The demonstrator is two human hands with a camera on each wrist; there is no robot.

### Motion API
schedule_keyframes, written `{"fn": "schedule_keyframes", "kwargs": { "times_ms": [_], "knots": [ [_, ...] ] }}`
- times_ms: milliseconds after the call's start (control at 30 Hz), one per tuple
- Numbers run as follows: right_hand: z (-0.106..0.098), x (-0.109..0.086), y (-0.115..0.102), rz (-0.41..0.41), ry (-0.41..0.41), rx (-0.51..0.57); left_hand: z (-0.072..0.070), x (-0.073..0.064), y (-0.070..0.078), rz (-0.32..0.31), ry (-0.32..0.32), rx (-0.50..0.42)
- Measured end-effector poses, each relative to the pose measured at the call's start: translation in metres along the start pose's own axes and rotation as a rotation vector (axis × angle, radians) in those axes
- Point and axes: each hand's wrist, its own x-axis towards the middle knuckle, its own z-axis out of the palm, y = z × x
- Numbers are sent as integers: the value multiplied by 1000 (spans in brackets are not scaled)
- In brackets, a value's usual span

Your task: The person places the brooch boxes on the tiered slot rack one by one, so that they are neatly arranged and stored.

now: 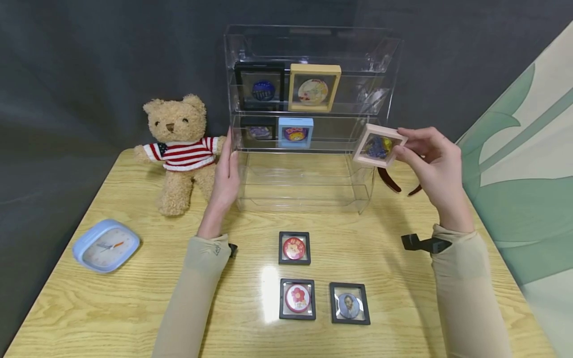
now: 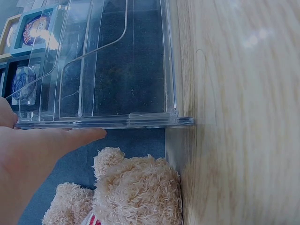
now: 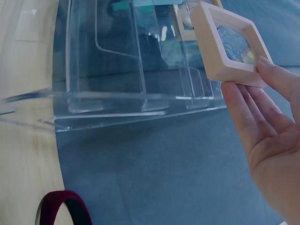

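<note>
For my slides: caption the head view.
Left hand against a clear shelf, right hand holding a pink frame.

Blue clock [image 1: 106,246] nr teddy [image 1: 181,155] w/ striped top [image 1: 192,158].

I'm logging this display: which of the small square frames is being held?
The pale pink frame, in the right grip. Four others, black, yellow or blue, sit on the clear rack; three black ones lie on the table.

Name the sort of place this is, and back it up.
Probably an indoor corner set up for display, at home or in a studio: a wooden table against dark cloth, with a clear shelf holding small frames.
</note>
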Motion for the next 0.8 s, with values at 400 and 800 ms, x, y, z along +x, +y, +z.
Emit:
{"fn": "schedule_keyframes", "kwargs": {
  "times_ms": [400, 800],
  "knots": [
    [22, 25, -4, -9, -2, -45, 0, 0, -2, 17, 9, 5],
    [44, 47, -6, -43, -6, -116, 0, 10, -33, 55, 24, 30]
  ]
}}
